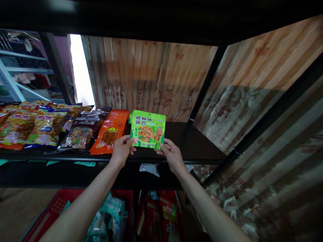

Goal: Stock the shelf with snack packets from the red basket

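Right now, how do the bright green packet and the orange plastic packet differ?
The bright green packet is in the left hand and right hand; the orange plastic packet lies on the black shelf. The green packet looks squarish; the orange packet, long and narrow. Both fronts show food.

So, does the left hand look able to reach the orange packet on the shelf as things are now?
Probably yes: the left hand appears close beside the orange packet, and nothing seems to block its front. But that hand grips the green packet, so it would likely need to let go.
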The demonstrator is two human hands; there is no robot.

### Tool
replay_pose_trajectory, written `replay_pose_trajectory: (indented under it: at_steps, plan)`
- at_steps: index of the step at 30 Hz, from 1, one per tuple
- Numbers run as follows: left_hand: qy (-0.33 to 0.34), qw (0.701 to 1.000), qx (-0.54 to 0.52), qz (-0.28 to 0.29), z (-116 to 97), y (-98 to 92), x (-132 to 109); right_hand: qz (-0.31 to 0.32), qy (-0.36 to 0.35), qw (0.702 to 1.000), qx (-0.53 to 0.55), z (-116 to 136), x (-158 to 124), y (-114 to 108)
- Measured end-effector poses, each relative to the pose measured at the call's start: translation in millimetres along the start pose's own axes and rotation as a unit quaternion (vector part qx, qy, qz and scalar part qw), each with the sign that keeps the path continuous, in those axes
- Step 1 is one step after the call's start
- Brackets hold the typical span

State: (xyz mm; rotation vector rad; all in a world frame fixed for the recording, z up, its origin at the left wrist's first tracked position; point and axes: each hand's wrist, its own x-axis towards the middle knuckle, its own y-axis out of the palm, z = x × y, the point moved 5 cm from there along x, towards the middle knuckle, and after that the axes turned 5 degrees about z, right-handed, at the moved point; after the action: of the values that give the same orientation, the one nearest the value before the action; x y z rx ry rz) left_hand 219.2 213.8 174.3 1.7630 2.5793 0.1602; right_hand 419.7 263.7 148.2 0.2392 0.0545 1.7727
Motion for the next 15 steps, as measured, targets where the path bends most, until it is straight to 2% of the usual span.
replay_pose_trajectory:
  at_steps: [3, 6, 10, 15]
  plan:
    - [-0.023, 0.993, 0.089, -0.074, -3, 3.2, 44, -0.007, -0.009, 1.000, -0.017, 6, 43, 12]
    - [-0.034, 0.985, 0.139, -0.098, 6, 8.7, 76, -0.019, 0.011, 0.999, -0.034, 1, 79, 18]
    - [-0.025, 0.972, 0.207, -0.108, 21, 10.4, 93, -0.032, 0.051, 0.997, -0.054, -17, 105, 17]
    - [-0.012, 0.943, 0.315, -0.106, 27, 7.0, 99, -0.027, 0.075, 0.996, -0.046, -33, 115, 18]
